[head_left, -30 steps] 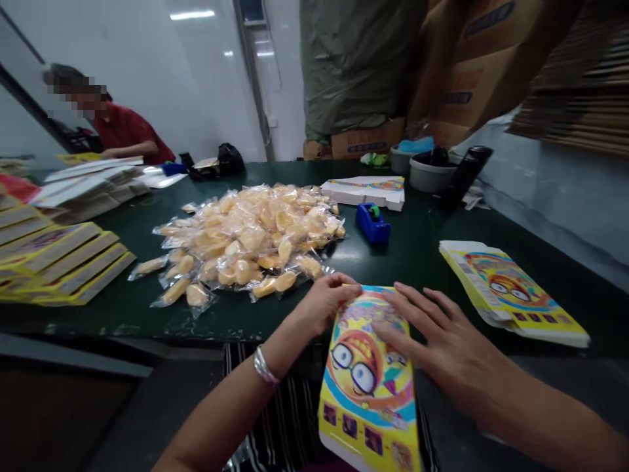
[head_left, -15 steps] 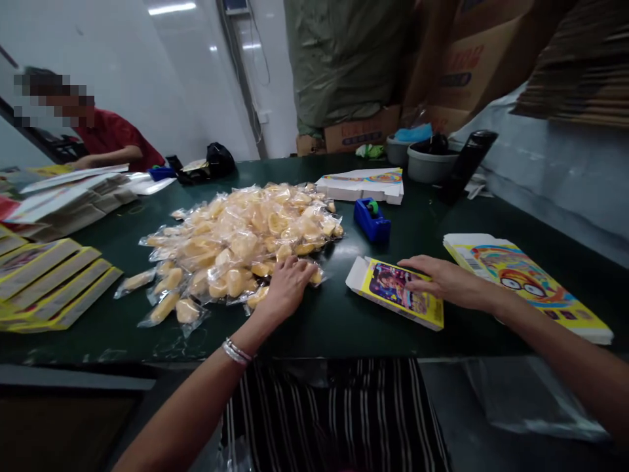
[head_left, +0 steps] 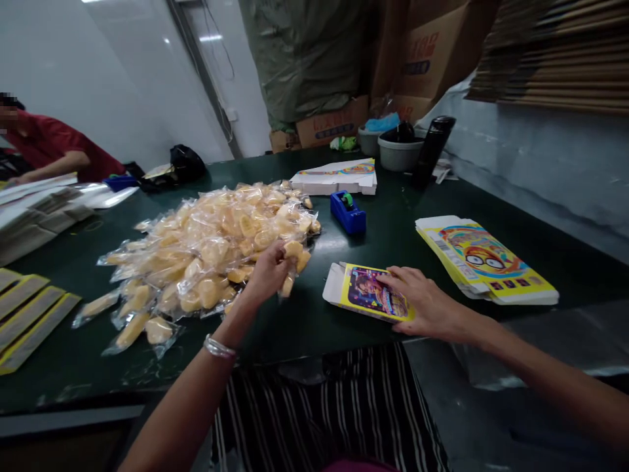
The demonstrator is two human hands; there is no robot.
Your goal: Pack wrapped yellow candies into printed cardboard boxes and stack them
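Observation:
My left hand is closed on wrapped yellow pieces, at the right edge of a big pile of clear-bagged yellow pieces. More than one piece hangs from its fingertips. A small yellow box with a dark picture lies on the table, its white end flap open toward the left. My right hand grips the right end of this box, fingers on the top face and thumb at the near edge.
A blue tape dispenser stands behind the box. Flat printed cartons lie in stacks at the right and back. Yellow boxes sit at left. Grey tubs stand behind. A person in red sits far left.
My left hand has lifted wrapped pieces off the pile's edge. My right hand has closed round the box's right end. The view has turned to the right.

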